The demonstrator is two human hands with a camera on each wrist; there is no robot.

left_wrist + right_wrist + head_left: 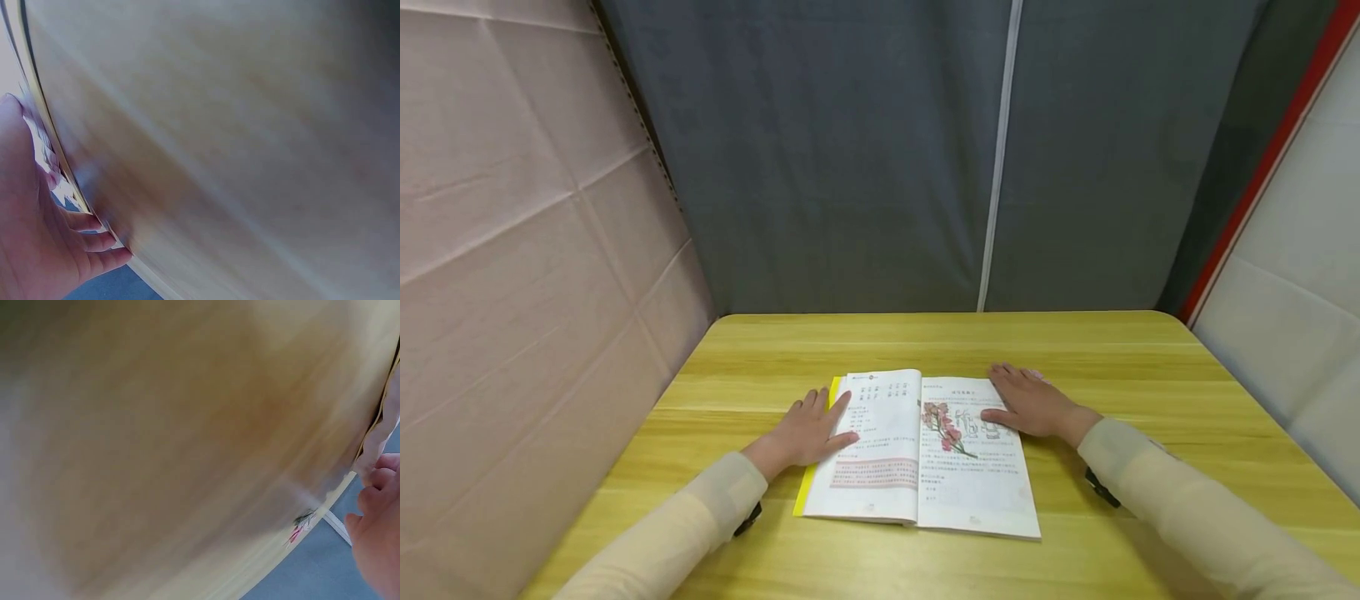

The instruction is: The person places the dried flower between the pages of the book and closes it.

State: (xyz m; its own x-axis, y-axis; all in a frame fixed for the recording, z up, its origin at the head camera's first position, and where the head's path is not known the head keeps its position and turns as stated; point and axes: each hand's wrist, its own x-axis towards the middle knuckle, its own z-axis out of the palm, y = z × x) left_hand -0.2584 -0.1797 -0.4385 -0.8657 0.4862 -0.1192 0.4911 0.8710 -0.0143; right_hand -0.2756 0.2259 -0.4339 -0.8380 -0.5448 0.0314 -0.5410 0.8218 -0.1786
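Observation:
An open book (880,500) with a yellow cover edge lies flat on the table. On its right page, beside the fold, is a pink blossom sprig (951,429); whether it is printed or a loose piece I cannot tell. My left hand (808,429) rests on the outer margin of the left page, fingers spread and thumb pointing inward. Across the upper outer edge of the right page lies my right hand (1033,404), its thumb on the page. Both wrist views show the hands (44,231) (381,519) at the book's edges, seen low along the table.
The wooden table (760,350) extends around the book. A small pink and green piece (303,525) lies on the table in the right wrist view. Another object (1163,450) is mostly hidden behind the right sleeve. Grey curtain (850,167) hangs behind; pale cloth walls flank both sides.

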